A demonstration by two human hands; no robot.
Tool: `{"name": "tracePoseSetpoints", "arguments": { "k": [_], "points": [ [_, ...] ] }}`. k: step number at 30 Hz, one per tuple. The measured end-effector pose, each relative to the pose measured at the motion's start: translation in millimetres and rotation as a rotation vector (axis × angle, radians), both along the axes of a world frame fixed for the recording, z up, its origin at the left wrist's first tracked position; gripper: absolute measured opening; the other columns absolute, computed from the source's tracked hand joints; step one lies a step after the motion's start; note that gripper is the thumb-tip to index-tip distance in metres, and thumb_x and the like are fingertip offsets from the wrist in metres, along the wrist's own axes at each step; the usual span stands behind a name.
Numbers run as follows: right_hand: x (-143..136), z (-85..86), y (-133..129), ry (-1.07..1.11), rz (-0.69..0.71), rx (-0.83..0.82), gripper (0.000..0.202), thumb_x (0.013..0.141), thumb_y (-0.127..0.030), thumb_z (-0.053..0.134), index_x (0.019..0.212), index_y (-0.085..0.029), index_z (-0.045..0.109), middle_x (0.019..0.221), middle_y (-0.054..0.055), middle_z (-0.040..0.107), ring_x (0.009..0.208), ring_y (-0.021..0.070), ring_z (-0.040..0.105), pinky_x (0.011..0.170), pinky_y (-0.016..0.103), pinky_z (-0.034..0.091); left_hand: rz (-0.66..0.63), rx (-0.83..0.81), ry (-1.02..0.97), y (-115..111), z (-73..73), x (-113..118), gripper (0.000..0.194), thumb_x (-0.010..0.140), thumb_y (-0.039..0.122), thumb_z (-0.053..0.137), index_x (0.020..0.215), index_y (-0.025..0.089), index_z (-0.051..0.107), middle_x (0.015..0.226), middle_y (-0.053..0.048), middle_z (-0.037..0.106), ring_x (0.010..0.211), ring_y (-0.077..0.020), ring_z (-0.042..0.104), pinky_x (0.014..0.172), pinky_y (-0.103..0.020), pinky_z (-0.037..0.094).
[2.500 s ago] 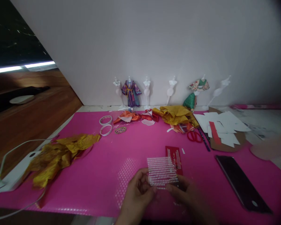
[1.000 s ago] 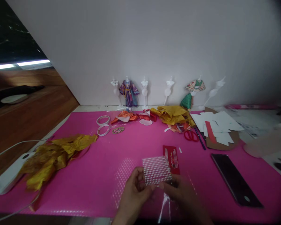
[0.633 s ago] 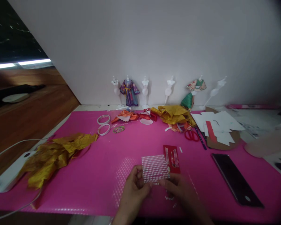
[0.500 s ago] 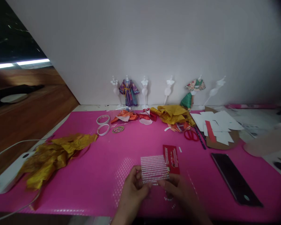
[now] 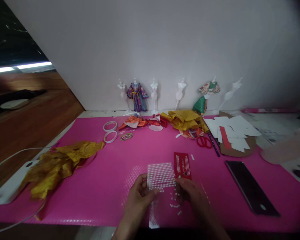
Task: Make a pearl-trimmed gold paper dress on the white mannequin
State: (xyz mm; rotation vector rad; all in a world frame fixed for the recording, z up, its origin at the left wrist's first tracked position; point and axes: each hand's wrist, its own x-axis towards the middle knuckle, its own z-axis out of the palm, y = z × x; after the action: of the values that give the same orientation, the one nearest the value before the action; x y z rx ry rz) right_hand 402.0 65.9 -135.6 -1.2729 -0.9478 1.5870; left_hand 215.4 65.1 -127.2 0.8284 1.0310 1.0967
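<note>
My left hand (image 5: 140, 198) grips a clear sheet of small white pearl stickers (image 5: 161, 174) by its left side, thumb on top. The dots sit in close rows, with a bare transparent strip along the lower part. At the sheet's right edge, my right hand (image 5: 190, 193) has its fingers pinched together; what lies between them is too small to make out. Several loose white dots (image 5: 175, 205) lie below, between the hands. Just behind my right hand is a red card (image 5: 182, 164) with rows of white dots, partly covered by the fingers.
A dark phone-like slab (image 5: 251, 188) lies at right, red-handled scissors (image 5: 204, 142) and white paper pieces (image 5: 236, 130) behind it. Crumpled gold cloth (image 5: 65, 160) and a white power strip (image 5: 11, 186) are left. Tape rolls (image 5: 110, 126) and small white mannequins (image 5: 154, 93) stand farther back.
The sheet has shifted slightly left and tilted, showing its bare lower part. My right hand has moved from its bottom edge up to its right edge, uncovering loose dots.
</note>
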Motion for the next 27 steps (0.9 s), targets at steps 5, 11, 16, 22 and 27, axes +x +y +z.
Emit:
{"name": "tracePoseSetpoints", "arguments": {
  "k": [5, 11, 16, 22, 27],
  "points": [
    [-1, -4.4, 0, -0.005, -0.004, -0.017, 0.049, 0.08, -0.061, 0.059, 0.058, -0.017, 0.056, 0.053, -0.001, 0.056, 0.047, 0.0115, 0.049, 0.05, 0.025, 0.036, -0.009, -0.01, -0.022, 0, -6.5, -2, 0.037, 0.072, 0.028, 0.08, 0.101, 0.017, 0.061, 0.094, -0.008, 0.075, 0.084, -0.0204, 0.07, 0.081, -0.034, 0.052],
    [-3, -19.3, 6, -0.086, 0.012, -0.038, 0.048, 0.077, -0.061, 0.062, 0.056, -0.019, 0.05, 0.05, -0.005, 0.049, 0.046, 0.0104, 0.045, 0.049, 0.024, 0.035, -0.007, -0.041, 0.082, 6, -22.5, 0, 0.034, 0.072, 0.027, 0.075, 0.099, 0.017, 0.056, 0.091, -0.008, 0.074, 0.075, -0.0192, 0.07, 0.074, -0.033, 0.054],
    [-4, -34.7, 13, -0.249, 0.033, -0.052, 0.039, 0.08, -0.057, 0.058, 0.073, -0.018, 0.064, 0.057, -0.003, 0.055, 0.048, 0.0132, 0.052, 0.051, 0.027, 0.044, -0.009, -0.044, 0.298, 15, -39.1, -1, 0.031, 0.069, 0.017, 0.066, 0.098, 0.017, 0.056, 0.076, -0.003, 0.071, 0.062, -0.0164, 0.066, 0.057, -0.026, 0.048],
    [1, -37.0, 7, -0.593, 0.086, 0.181, 0.029, 0.088, -0.033, 0.05, 0.102, -0.017, 0.068, 0.084, 0.008, 0.066, 0.074, 0.0213, 0.062, 0.073, 0.039, 0.051, 0.062, 0.032, 0.637, 18, -46.1, -6, 0.047, 0.066, 0.009, 0.062, 0.112, 0.017, 0.057, 0.064, 0.003, 0.065, 0.058, -0.0165, 0.058, 0.057, -0.026, 0.039],
    [-9, -35.5, -5, -0.784, 0.339, 0.565, 0.033, 0.08, -0.009, 0.051, 0.103, -0.022, 0.071, 0.098, 0.008, 0.063, 0.094, 0.0238, 0.056, 0.084, 0.038, 0.044, 0.067, 0.079, 0.796, 13, -50.5, -6, 0.054, 0.068, 0.01, 0.061, 0.121, 0.017, 0.058, 0.07, 0.0, 0.067, 0.065, -0.0204, 0.061, 0.066, -0.029, 0.043]
  ]
}}
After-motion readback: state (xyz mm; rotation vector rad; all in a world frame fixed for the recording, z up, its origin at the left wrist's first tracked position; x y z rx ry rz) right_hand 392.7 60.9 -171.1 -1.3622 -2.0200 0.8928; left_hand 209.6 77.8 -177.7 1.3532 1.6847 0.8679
